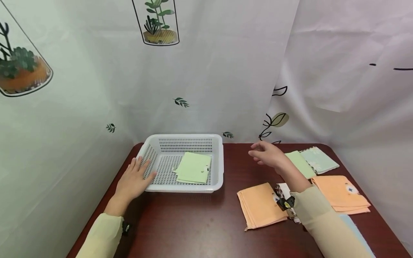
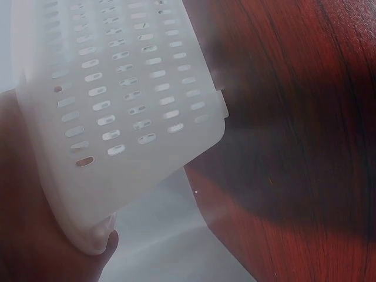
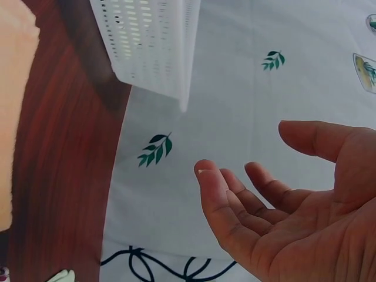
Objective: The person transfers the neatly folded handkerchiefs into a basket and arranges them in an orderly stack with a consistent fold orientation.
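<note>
A white plastic basket [image 1: 184, 188] with slotted sides stands at the back left of the table. In it lies a folded light green cloth [image 1: 190, 166]. My left hand [image 1: 133, 181] rests on the basket's front left corner, fingers spread along the rim; in the left wrist view the perforated basket wall [image 2: 135, 111] fills much of the picture. To the right of the basket, my right hand [image 1: 268, 154] hovers with nothing in it, fingers loosely bent and thumb apart from them in the right wrist view. Nearest below its wrist is a folded orange cloth [image 1: 259, 204].
Another orange cloth [image 1: 342, 193], a green cloth [image 1: 300, 164] and a pale patterned cloth [image 1: 319, 160] lie on the right. A light blue cloth [image 1: 356, 231] is partly hidden under my right sleeve. A printed curtain [image 1: 206, 71] hangs behind the dark red table [image 1: 190, 222].
</note>
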Motion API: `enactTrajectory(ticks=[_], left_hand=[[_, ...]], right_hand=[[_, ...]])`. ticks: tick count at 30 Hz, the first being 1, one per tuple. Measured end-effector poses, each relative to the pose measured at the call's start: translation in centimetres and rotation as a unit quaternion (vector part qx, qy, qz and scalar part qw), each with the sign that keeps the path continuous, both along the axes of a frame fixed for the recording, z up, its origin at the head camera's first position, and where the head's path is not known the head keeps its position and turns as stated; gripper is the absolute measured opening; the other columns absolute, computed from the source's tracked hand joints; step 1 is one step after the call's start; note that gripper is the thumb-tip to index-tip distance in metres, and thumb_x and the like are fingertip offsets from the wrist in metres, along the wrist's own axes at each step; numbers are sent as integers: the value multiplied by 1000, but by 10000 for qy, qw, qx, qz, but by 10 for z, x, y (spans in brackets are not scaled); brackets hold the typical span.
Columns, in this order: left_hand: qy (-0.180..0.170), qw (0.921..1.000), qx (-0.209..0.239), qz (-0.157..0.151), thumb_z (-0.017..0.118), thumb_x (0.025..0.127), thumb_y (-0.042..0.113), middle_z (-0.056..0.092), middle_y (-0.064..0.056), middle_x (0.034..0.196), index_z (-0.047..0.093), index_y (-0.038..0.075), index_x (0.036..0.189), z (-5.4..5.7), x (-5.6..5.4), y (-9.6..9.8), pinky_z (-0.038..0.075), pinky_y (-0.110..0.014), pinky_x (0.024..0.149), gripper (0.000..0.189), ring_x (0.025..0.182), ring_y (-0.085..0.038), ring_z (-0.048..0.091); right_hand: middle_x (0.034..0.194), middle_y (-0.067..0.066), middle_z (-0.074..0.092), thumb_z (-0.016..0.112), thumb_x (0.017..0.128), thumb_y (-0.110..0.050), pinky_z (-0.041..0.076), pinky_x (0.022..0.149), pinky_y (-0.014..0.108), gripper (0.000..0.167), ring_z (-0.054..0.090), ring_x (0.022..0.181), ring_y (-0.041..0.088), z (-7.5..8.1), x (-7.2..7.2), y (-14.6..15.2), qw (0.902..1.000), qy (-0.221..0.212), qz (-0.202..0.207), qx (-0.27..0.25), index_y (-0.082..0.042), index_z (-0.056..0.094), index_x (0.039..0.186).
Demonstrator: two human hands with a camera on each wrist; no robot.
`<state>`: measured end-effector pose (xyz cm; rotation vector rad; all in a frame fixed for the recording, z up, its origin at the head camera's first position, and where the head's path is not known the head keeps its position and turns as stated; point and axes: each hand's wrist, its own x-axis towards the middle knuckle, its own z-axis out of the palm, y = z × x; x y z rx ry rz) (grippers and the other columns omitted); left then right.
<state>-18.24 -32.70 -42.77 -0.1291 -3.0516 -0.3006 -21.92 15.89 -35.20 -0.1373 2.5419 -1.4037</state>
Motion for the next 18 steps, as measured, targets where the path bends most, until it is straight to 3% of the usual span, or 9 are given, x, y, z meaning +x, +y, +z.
enactTrajectory(ticks=[18], left_hand=[[3, 10000, -5, 11, 41, 102, 58, 13, -30, 165, 31, 1, 157, -1, 1, 0, 12, -63, 122, 80, 153, -50, 6]], right_hand=[[132, 29, 55, 61, 102, -26, 55, 95, 49, 52, 62, 115, 43, -20, 28, 32, 9999, -98, -86, 76, 6, 46, 140]])
